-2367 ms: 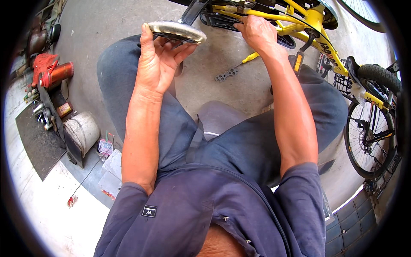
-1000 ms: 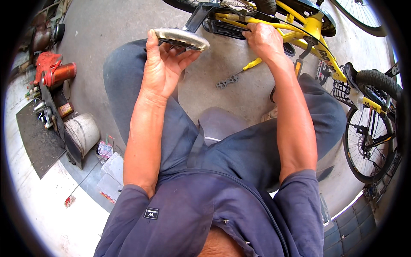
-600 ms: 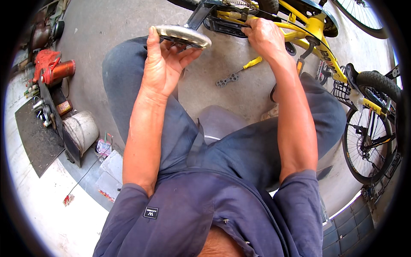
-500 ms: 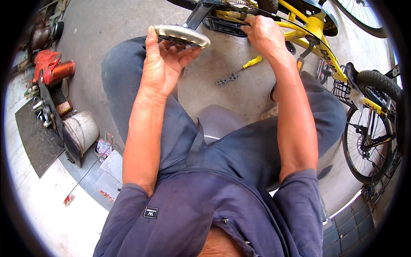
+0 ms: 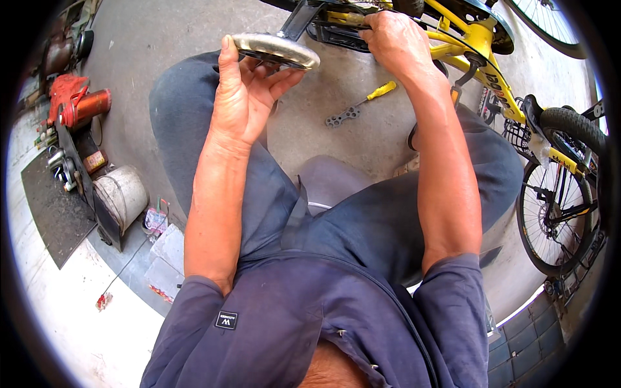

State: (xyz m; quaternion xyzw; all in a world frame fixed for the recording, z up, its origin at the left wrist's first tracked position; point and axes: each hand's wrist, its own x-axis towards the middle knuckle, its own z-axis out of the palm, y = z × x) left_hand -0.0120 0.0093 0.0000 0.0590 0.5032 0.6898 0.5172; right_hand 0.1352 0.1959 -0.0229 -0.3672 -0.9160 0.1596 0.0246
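A small training wheel (image 5: 275, 49) on a black bracket (image 5: 297, 22) is gripped in my left hand (image 5: 244, 97), thumb on its near left rim and fingers curled beneath it. The bracket runs up toward the rear of a yellow bicycle (image 5: 477, 40) that lies beyond my knees. My right hand (image 5: 400, 44) is closed at the bicycle's rear, by the black chain guard (image 5: 336, 35); whatever its fingertips pinch is hidden. On the floor between my legs lie a yellow-handled screwdriver (image 5: 381, 90) and a grey dumbbell-shaped spanner (image 5: 342, 117), end to end.
To the left stand a red-orange cylinder (image 5: 95, 107), a dirty white bucket (image 5: 123, 197) and a dark board (image 5: 55, 207). On the right is another bicycle wheel (image 5: 555, 220) beside a black basket (image 5: 517, 142). A further wheel (image 5: 550, 22) shows at the far right.
My right hand has shifted slightly up and away along the bicycle's rear. My left hand keeps its hold on the training wheel, which has barely moved.
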